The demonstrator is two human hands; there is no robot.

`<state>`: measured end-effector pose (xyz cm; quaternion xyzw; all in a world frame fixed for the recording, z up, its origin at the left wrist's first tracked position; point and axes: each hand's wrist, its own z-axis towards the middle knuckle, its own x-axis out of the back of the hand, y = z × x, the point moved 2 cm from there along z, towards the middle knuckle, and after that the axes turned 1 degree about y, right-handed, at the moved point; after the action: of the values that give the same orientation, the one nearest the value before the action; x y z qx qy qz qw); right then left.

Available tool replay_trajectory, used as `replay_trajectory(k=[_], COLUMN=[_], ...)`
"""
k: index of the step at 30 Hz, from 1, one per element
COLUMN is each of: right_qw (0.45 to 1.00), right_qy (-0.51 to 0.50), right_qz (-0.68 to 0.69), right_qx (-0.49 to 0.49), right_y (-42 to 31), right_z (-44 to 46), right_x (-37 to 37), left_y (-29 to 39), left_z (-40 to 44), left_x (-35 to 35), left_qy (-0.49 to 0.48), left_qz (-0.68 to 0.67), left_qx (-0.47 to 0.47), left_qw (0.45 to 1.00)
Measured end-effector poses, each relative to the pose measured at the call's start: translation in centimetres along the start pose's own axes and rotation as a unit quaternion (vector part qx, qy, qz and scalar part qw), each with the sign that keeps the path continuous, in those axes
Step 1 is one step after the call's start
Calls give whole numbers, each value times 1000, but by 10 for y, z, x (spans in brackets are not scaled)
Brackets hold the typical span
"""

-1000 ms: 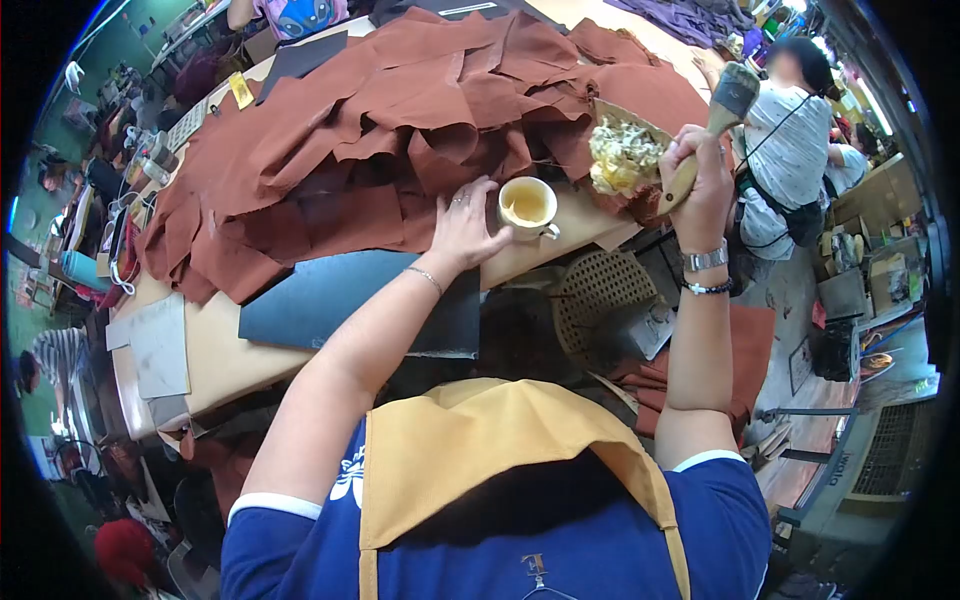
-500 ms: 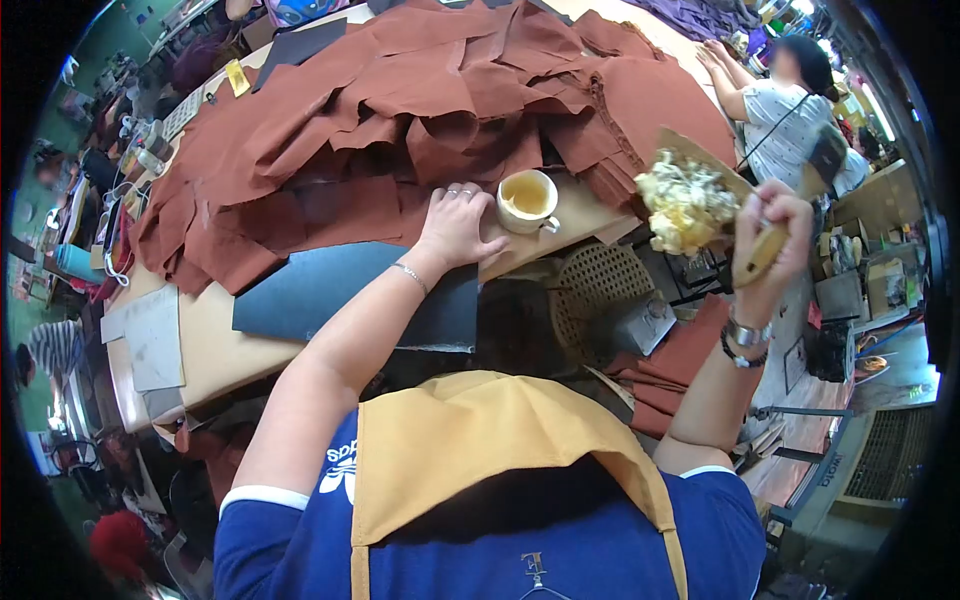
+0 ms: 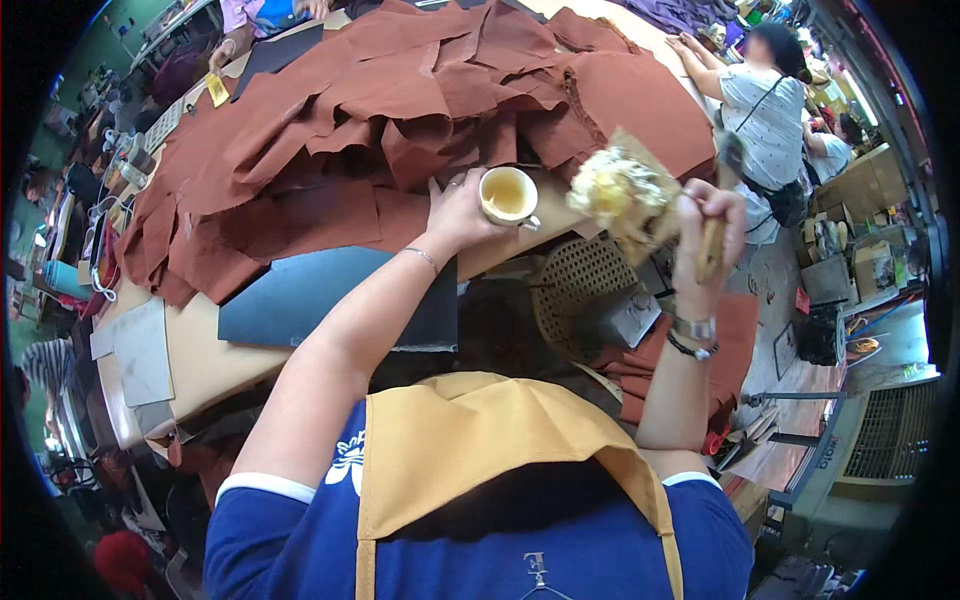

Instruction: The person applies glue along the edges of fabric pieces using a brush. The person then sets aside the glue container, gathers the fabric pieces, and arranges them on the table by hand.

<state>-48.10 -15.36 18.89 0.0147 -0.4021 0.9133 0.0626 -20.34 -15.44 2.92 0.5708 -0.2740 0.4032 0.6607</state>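
My left hand (image 3: 462, 212) is closed around the left side of a white cup (image 3: 523, 222) at the table's near edge. Yellowish liquid shows inside the cup, and its handle points towards me on the right. In my right hand (image 3: 712, 235), raised right of the cup, is what looks like a wide flat brush (image 3: 625, 195) with a wooden handle. Its head is thick with clumped pale yellow and white material and points left, apart from the cup. Large reddish-brown sheets (image 3: 300, 150) lie in a heap beyond my left hand.
A dark sheet (image 3: 340, 300) lies under my left forearm on the table (image 3: 250, 350). A woven-seat chair (image 3: 565, 290) stands below the table edge. Another person (image 3: 760, 115) works at the far right. At the upper left, another person's hand (image 3: 222, 52) is near a yellow item (image 3: 217, 90).
My left hand has gone from resting beside the cup to holding it. My right hand has brought the brush left, nearer the cup. Another person's hand has appeared at the upper left.
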Motion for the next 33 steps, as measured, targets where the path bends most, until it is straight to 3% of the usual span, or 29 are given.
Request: replay_trajectory(k=[2, 5, 9, 13, 14, 17, 18, 22, 25, 29, 33], right_qw=[996, 979, 869, 810, 822, 929, 938, 888, 851, 885, 902], right_qy=[-33, -54, -65, -80, -97, -157, -171, -250, -259, -240, -244], right_qz=[54, 166, 397, 447, 421, 259, 227, 284, 332, 347, 316], right_qx=[-63, -109, -288, -371, -371, -211, -199, -262, -314, -197, -166], right_y=[5, 14, -2, 11, 8, 9, 4, -6, -15, -19, -31], right_z=[-8, -14, -19, -34, -36, -37, -38, -42, -51, -65, -72], right_x=[-26, -64, -97, -120, -120, -124, -128, -153, -174, -203, -228], left_y=[5, 22, 27, 24, 23, 5, -4, -23, -15, -25, -27], left_z=[-3, -22, -41, -57, -63, -84, -89, -111, -132, -149, -165], left_x=[4, 22, 32, 51, 64, 83, 83, 96, 117, 128, 139], left_qy=[-25, 19, 118, 166, 162, 181, 185, 238, 246, 213, 204], left_qz=[-37, -181, -149, -353, -351, -303, -320, -282, -337, -382, -322], left_qx=[13, 6, -39, -31, -22, 34, 32, -23, -36, -26, 43], left_qw=[999, 983, 981, 920, 922, 935, 929, 929, 908, 899, 924])
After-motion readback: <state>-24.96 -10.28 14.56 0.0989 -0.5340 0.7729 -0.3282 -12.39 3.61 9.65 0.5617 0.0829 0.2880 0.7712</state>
